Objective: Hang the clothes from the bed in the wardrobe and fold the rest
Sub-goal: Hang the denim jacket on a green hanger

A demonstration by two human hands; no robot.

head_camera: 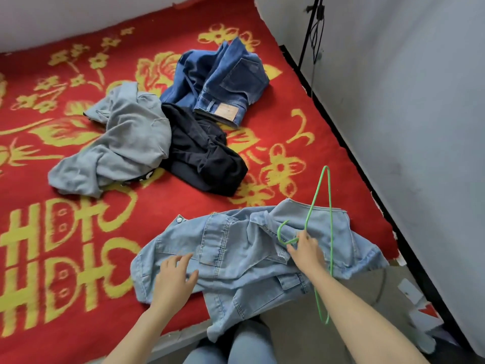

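A light blue denim jacket (236, 258) lies spread at the near edge of the bed, part of it hanging over the side. My right hand (307, 252) pinches a green wire hanger (321, 200) near its hook, above the jacket's collar. My left hand (174, 278) rests open on the jacket's left side with fingers spread. Farther back on the bed lie a grey sweatshirt (126, 143), a black garment (204, 153) and dark blue jeans (223, 80), all crumpled.
The bed wears a red blanket (65, 245) with yellow flowers. A grey wall (406, 114) runs along the right side, with a black stand and cables (313, 30) in the gap. My legs in light jeans (244, 348) show below.
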